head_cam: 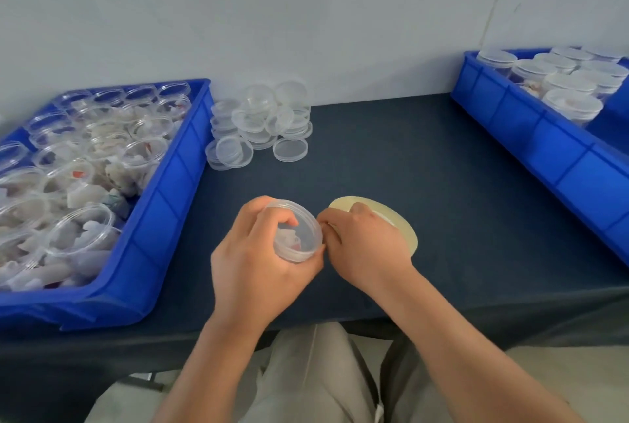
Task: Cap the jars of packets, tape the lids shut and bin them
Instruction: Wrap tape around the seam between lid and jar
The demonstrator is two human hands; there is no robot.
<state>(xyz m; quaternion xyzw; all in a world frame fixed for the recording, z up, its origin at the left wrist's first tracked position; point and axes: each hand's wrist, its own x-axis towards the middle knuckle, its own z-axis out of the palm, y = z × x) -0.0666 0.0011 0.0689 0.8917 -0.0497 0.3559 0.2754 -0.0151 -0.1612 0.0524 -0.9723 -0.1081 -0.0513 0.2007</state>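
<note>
My left hand (253, 262) grips a clear capped jar (299, 235) with white packets inside, held just above the dark table near its front edge. My right hand (364, 245) holds a yellowish roll of tape (406, 232) right beside the jar, its fingertips pinched at the jar's lid edge. Whether a strip of tape sits between those fingers is not visible. A heap of loose clear lids (262, 123) lies at the back of the table.
A blue bin (163, 218) on the left is packed with several open jars of packets. Another blue bin (531, 137) on the right holds several capped jars. A pale wall stands behind the dark table (408, 157). My lap shows below the table edge.
</note>
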